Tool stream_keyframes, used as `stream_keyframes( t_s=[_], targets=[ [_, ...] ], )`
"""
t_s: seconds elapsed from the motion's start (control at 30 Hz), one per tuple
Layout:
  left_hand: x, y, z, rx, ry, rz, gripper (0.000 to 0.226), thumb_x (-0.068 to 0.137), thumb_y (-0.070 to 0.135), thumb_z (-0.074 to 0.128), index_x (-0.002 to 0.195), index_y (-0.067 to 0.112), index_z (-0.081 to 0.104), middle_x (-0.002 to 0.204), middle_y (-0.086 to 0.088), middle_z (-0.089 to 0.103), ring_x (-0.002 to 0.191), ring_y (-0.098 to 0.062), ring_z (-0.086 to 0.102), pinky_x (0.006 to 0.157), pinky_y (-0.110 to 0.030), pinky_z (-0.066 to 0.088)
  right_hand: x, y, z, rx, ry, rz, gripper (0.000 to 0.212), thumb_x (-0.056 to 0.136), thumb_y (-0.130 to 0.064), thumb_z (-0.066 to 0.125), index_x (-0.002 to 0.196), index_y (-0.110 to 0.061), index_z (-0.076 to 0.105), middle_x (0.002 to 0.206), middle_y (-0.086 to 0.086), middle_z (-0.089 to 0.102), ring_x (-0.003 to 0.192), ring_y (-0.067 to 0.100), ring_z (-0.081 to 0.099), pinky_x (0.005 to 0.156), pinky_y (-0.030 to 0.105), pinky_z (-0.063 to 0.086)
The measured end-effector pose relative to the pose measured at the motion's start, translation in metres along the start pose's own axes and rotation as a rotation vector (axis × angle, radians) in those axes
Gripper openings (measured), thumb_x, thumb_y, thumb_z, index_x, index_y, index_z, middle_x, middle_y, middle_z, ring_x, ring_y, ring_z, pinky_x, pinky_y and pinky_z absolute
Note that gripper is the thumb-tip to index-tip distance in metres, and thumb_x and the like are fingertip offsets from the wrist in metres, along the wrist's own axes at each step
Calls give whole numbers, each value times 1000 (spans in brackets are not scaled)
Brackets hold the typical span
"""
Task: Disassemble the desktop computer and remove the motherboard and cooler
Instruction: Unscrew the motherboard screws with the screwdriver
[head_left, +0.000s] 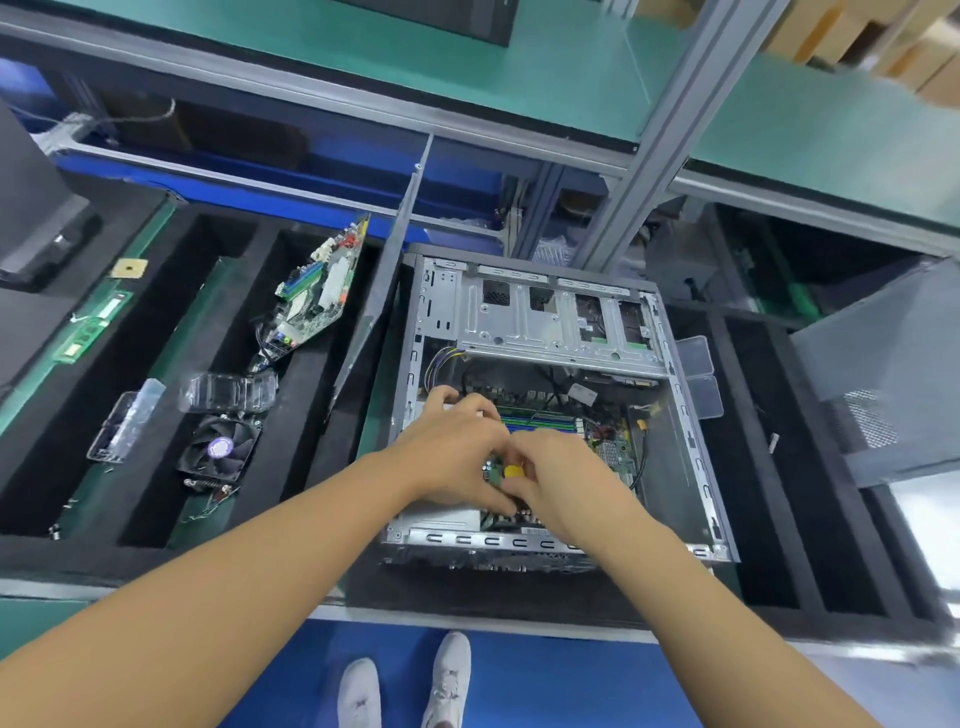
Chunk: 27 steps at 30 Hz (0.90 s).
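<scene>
The open computer case (691, 441) lay on its side in a black-lined bay. Its metal rim walled in the motherboard (613, 447), and the drive cage (545, 317) covered the far end, so only the near half stood free. There the right hand (566, 473) pinched a yellow-capped tool (514, 471) in curled fingers. The left hand (457, 441) touched it, fingers bent; whether it gripped anything could not be told.

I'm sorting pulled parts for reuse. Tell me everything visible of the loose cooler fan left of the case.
The cooler fan is black and square-framed, with a round purple-and-white hub label. It lies flat, blades up, among black foam dividers. Spring screws and thin wires show at its near edge. A clear plastic shell meets its far edge.
</scene>
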<state>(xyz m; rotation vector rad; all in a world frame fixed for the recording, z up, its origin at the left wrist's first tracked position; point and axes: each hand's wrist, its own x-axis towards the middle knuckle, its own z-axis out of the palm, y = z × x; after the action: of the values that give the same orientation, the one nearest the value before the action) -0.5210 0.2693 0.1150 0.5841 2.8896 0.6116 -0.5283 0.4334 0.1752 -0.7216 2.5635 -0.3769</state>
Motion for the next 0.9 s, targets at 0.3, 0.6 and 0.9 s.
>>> stream_keyframes(
  t_s=[0.3, 0.6, 0.9],
  targets=[
    [1, 6, 4, 40, 25, -111, 32, 63, 60, 50, 60, 29, 49, 77, 16, 55, 113, -4, 41, 97, -39, 24, -1, 0, -7, 66, 15, 136, 33, 91, -48, 61, 92, -17, 49, 86, 1, 60, 78, 23, 56, 64, 35, 43],
    [2, 6, 2, 18, 8, -58, 35, 70, 65, 58, 86, 35, 62, 83, 23, 60, 111, -1, 36, 100, -42, 24, 7, -2, -14, -48, -112, 109, 19, 90, -25, 58, 85, -26, 41, 77, -6, 51, 66, 13, 47, 53, 29, 33],
    [4, 3, 7, 27, 18, -93, 32, 66, 63, 54, 62, 32, 51, 78, 20, 60, 106, -4, 40, 92, -40, 23, 15, -6, -9, -23, -21, 277, 35, 91, -48, 58, 78, -20, 43, 74, 0, 49, 70, 24, 52, 48, 30, 29]
  ],
)
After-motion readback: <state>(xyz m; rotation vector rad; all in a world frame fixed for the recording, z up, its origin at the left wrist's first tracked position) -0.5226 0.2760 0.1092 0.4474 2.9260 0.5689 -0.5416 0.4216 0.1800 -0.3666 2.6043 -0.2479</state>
